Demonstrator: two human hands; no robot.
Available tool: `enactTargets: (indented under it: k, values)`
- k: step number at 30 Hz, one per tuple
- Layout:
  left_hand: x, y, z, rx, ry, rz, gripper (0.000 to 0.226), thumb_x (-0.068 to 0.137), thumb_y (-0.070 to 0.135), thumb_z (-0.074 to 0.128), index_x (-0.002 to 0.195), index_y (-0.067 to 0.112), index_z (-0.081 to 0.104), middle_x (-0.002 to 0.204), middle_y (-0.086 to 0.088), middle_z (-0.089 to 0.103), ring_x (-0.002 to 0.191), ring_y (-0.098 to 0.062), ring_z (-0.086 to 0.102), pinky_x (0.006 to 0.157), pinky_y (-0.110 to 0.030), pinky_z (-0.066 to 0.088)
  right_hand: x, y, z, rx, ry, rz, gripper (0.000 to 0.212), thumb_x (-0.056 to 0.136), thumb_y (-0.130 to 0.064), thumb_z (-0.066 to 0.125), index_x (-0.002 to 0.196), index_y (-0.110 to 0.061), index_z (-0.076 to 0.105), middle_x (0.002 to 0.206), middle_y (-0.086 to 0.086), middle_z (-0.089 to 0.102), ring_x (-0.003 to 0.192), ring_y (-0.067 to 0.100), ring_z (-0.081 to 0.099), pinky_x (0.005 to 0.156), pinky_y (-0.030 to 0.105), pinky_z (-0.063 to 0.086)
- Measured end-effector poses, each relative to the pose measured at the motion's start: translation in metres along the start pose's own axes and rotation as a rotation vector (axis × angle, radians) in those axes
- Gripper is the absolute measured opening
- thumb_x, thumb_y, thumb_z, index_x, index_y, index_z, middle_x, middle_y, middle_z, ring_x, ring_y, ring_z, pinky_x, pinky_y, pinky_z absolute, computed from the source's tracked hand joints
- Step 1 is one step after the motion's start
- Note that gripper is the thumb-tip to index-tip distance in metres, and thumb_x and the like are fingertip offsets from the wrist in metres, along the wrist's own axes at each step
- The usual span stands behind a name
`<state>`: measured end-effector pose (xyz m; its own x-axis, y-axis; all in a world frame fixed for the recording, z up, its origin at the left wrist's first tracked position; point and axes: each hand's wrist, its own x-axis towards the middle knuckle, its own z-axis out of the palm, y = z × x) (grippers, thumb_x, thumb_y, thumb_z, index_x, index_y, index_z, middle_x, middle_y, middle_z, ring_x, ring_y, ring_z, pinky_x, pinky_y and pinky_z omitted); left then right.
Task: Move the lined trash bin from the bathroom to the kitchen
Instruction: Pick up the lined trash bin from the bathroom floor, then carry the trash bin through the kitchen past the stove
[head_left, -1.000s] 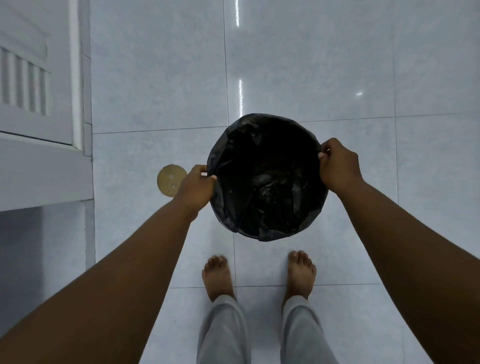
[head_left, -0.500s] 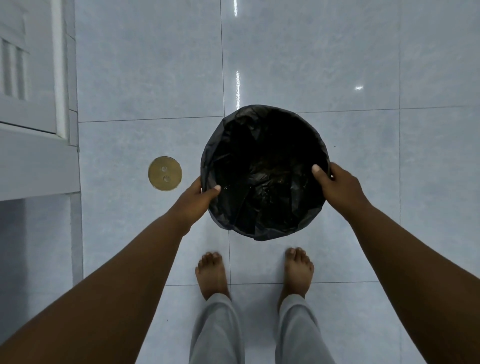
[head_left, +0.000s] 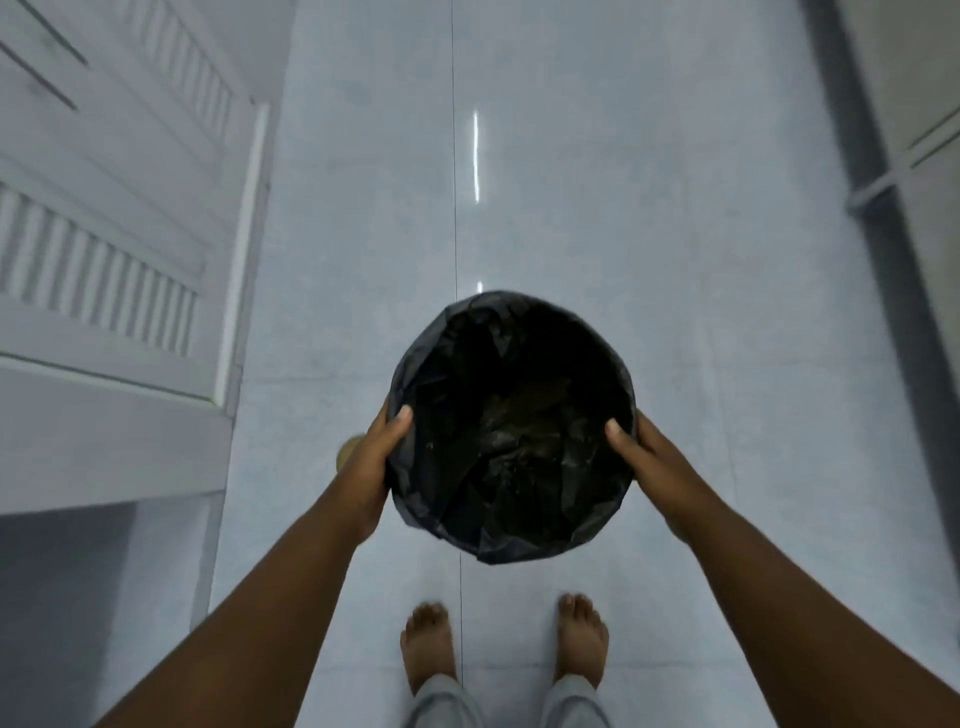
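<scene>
Black liner folds over the rim of the bin, which is held above the tiled floor in front of the bare feet. The carry looks barely begun; no kitchen is in sight. The left hand and right hand clasp opposite sides, thumbs hooked over the rim, fingers hidden outside.

Dim, cool bluish light. A thin bright streak of glare reflects off the glossy floor. The trash bin's interior is nearly black. Motion blur softens everything, strongest at the right edge; wide-angle distortion slants the door at left.
</scene>
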<state>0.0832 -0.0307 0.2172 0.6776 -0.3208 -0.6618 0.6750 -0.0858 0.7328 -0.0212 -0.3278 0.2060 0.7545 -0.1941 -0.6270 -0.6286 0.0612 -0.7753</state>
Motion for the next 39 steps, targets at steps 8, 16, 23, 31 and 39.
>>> enactTargets:
  k: [8, 16, 23, 31, 39]
  values:
    - [-0.150, 0.200, 0.059, 0.043, -0.067, 0.157, 0.059, 0.090, 0.055, 0.051, 0.145, 0.035, 0.046, 0.141, 0.010, 0.061, 0.130, -0.014, 0.057, 0.104, -0.033, 0.047, -0.132, -0.215, -0.032, 0.081, -0.027, -0.161, 0.064, 0.080, -0.074, 0.047, 0.139, -0.047, 0.043, 0.141, -0.013, 0.053, 0.128, 0.011, 0.050, 0.108, 0.043, 0.041]
    - [-0.251, 0.346, 0.103, 0.044, -0.085, 0.307, 0.058, 0.091, 0.064, 0.044, 0.138, 0.033, 0.057, 0.139, 0.004, 0.063, 0.132, -0.021, 0.053, 0.115, -0.046, 0.036, -0.235, -0.377, -0.069, 0.071, 0.008, -0.335, 0.063, 0.088, -0.071, 0.026, 0.137, -0.039, 0.050, 0.132, -0.011, 0.058, 0.116, 0.005, 0.054, 0.089, 0.026, 0.046]
    - [-0.291, 0.412, 0.132, -0.091, -0.081, 0.468, 0.056, 0.094, 0.059, 0.040, 0.132, 0.025, 0.064, 0.130, -0.003, 0.070, 0.125, -0.025, 0.060, 0.108, -0.044, 0.043, -0.261, -0.451, -0.082, 0.124, -0.011, -0.473, 0.077, 0.077, -0.085, 0.024, 0.131, -0.041, 0.055, 0.138, -0.004, 0.057, 0.128, 0.020, 0.049, 0.110, 0.045, 0.037]
    - [-0.257, 0.458, 0.136, -0.138, -0.047, 0.538, 0.056, 0.093, 0.060, 0.042, 0.132, 0.026, 0.063, 0.130, -0.004, 0.069, 0.123, -0.028, 0.061, 0.108, -0.047, 0.044, -0.231, -0.508, -0.079, 0.192, -0.035, -0.516, 0.065, 0.083, -0.077, 0.019, 0.121, -0.042, 0.060, 0.127, -0.007, 0.061, 0.129, 0.023, 0.048, 0.112, 0.048, 0.033]
    - [-0.164, 0.542, 0.123, -0.173, -0.127, 0.521, 0.059, 0.095, 0.059, 0.039, 0.133, 0.021, 0.062, 0.130, -0.008, 0.069, 0.123, -0.028, 0.061, 0.105, -0.044, 0.047, -0.145, -0.582, -0.071, 0.250, -0.011, -0.486, 0.059, 0.088, -0.072, 0.018, 0.115, -0.041, 0.060, 0.117, -0.010, 0.063, 0.119, 0.020, 0.054, 0.110, 0.045, 0.036]
